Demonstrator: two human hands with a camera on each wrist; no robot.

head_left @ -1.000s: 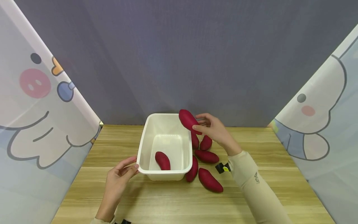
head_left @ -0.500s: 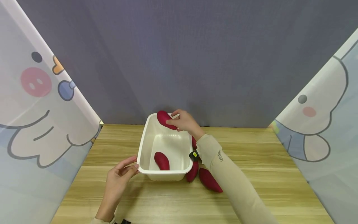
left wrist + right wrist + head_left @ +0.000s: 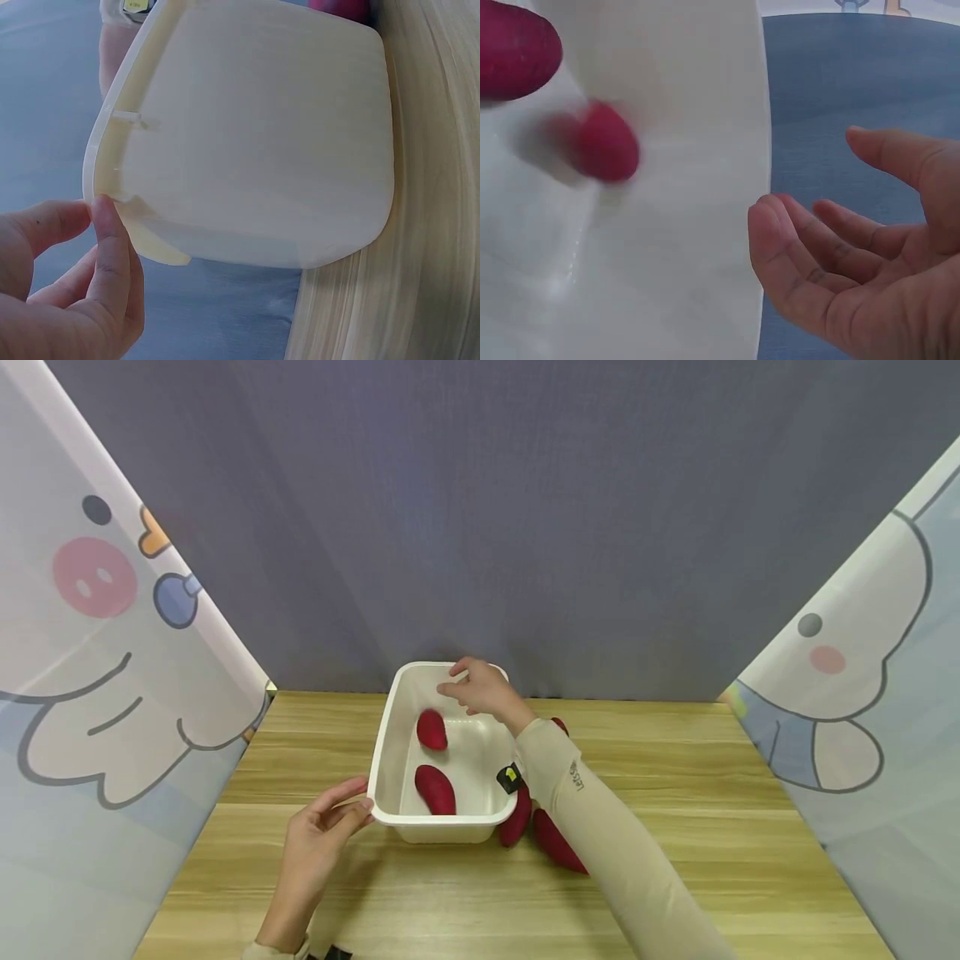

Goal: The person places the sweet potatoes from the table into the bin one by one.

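Note:
A white plastic bin (image 3: pixel 442 821) stands on the wooden table. At its near left corner my left hand (image 3: pixel 313 839) pinches the rim between thumb and fingers, as the left wrist view also shows. My right hand (image 3: pixel 486 692) is over the bin's far right part, thumb apart from its loosely bent fingers, holding nothing. Inside the bin are two red sweet potatoes: one (image 3: pixel 432 730) farther back, blurred in the right wrist view, and another (image 3: pixel 436 790) near the front wall.
Right of the bin lie more sweet potatoes: one against its wall (image 3: pixel 514 820), one farther right (image 3: pixel 557 842) and one peeking out (image 3: pixel 560 725) behind the right sleeve (image 3: pixel 607 827), which hides part of this area. A grey cloth wall (image 3: pixel 480 527) rises behind the table.
My right hand has carried a sweet potato leftward from the bin's right side to above it and let it go into the bin. My left hand has stayed on the rim.

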